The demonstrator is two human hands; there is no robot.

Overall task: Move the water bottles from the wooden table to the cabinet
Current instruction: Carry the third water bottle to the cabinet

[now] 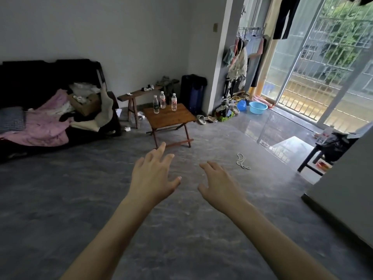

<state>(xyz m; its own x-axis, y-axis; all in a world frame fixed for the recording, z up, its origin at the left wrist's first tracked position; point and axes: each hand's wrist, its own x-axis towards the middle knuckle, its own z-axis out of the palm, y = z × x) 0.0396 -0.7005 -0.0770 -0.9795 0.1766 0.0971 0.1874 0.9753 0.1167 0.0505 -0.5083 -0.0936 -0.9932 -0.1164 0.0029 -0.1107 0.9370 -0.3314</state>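
Three clear plastic water bottles stand upright on a small wooden folding table [170, 118] across the room: a green-labelled one [155, 105] at the left, a red-labelled one [162, 100] behind it, and another red-labelled one [174, 102] at the right. My left hand [154, 174] and my right hand [219, 182] are stretched out in front of me over the floor, well short of the table. Both hands hold nothing, fingers spread. No cabinet is clearly in view.
A dark sofa [40, 102] piled with clothes lies at the left. A wooden bench [139, 93] and dark suitcase [192, 93] stand behind the table. A white cord [242, 161] lies on the grey floor. A blue basin [258, 107], shoes and glass doors are at the right; a dark stool [314, 156] stands near right.
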